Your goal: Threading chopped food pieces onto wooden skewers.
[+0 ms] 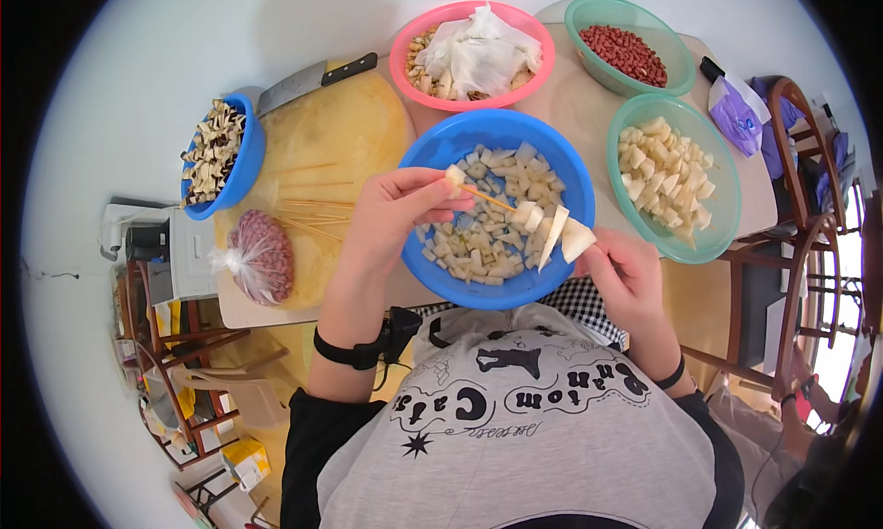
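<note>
Between my hands a thin wooden skewer (491, 197) slants above a blue plastic basin (586, 205). Several white chunks, perhaps a peeled root vegetable or fruit, are threaded towards its right end. My left hand (400, 201) pinches a small white chunk (455, 174) at the skewer's left tip; how far the tip enters it is hidden. My right hand (628, 274) grips the other end, beside a large wedge-shaped piece (577, 239). Loose cut white pieces (476, 260) cover much of the basin's bottom.
Left, a round cutting board (331, 129) carries bare skewers (314, 211), a cleaver (296, 86) and a bag of reddish beans or nuts (262, 256). Around stand a small blue basin (255, 156), a pink basin (545, 39) and green basins (600, 67). A person sits at right.
</note>
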The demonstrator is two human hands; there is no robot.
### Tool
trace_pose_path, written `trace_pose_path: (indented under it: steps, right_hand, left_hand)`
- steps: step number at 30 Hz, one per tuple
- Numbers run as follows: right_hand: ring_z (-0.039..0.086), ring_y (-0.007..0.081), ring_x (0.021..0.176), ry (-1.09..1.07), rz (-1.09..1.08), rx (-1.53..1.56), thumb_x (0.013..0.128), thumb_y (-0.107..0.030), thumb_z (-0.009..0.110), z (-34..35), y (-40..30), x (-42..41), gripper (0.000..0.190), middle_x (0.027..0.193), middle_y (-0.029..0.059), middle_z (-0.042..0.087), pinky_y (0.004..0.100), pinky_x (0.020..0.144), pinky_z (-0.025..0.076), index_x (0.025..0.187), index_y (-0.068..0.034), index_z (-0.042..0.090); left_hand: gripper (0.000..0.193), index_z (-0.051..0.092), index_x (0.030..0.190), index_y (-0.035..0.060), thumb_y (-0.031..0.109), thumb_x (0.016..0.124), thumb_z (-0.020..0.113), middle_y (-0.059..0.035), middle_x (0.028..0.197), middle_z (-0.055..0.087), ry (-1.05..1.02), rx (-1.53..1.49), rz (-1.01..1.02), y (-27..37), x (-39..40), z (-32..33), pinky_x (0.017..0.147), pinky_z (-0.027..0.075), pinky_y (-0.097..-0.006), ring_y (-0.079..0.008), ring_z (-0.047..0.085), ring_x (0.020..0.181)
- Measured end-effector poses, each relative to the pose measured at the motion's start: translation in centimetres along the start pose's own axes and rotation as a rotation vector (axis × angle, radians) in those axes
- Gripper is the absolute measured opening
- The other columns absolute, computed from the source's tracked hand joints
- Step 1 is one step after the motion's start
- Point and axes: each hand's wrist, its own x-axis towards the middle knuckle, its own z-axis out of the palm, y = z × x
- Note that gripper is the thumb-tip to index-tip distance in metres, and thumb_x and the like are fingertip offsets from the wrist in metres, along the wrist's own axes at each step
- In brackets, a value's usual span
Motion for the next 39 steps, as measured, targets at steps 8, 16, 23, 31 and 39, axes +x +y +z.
trace_pose_path:
  steps: [8,16,23,31,39]
  right_hand:
    - [0.053,0.0148,0.058,0.009,0.055,0.078,0.085,-0.001,0.052,0.3,0.0,0.3,0.015,0.065,0.007,0.056,0.0261,0.053,0.041,0.071,0.002,0.056]
    - [0.053,0.0129,0.06,-0.126,0.015,-0.026,0.088,-0.005,0.05,1.4,-0.1,1.4,0.016,0.067,0.0061,0.057,0.0251,0.055,0.041,0.074,0.001,0.056]
    - [0.052,0.0097,0.064,0.022,0.13,0.14,0.09,-0.008,0.05,1.6,0.1,1.8,0.02,0.068,0.003,0.057,0.024,0.058,0.041,0.073,0.001,0.057]
    - [0.041,0.0042,0.06,0.502,0.142,0.083,0.094,-0.021,0.047,-4.3,1.0,1.4,0.025,0.068,-0.0015,0.056,0.0188,0.054,0.03,0.079,-0.004,0.059]
    - [0.038,0.0026,0.058,0.715,0.136,0.063,0.094,-0.019,0.046,-8.9,1.4,0.5,0.024,0.068,-0.0019,0.055,0.0179,0.051,0.025,0.079,-0.005,0.058]
  left_hand:
    - [0.022,0.061,0.103,-0.0037,0.012,0.087,0.059,-0.0205,0.101,0.064,-0.05,-0.104,-0.062,0.2,0.2,0.0,0.071,0.054,-0.0249,-0.0208,0.067,0.087]
    - [0.026,0.06,0.107,-0.0027,0.013,0.086,0.061,-0.0121,0.102,0.065,-0.138,-0.117,-0.162,-1.6,0.1,3.2,0.073,0.053,-0.0235,-0.0177,0.065,0.09]
    - [0.032,0.058,0.11,-0.0042,0.015,0.085,0.063,-0.0104,0.105,0.064,-0.084,-0.177,-0.05,-1.2,0.3,3.2,0.073,0.052,-0.0232,-0.0172,0.064,0.092]
    - [0.019,0.063,0.097,0.0001,0.016,0.086,0.059,-0.0097,0.09,0.067,0.079,0.402,0.103,-2.5,0.6,0.2,0.071,0.048,-0.0256,-0.0144,0.064,0.082]
    - [0.016,0.063,0.09,0.0021,0.01,0.076,0.063,-0.0126,0.085,0.061,-0.121,1.223,0.557,-3.6,2.3,3.1,0.076,0.047,-0.0367,-0.0312,0.057,0.083]
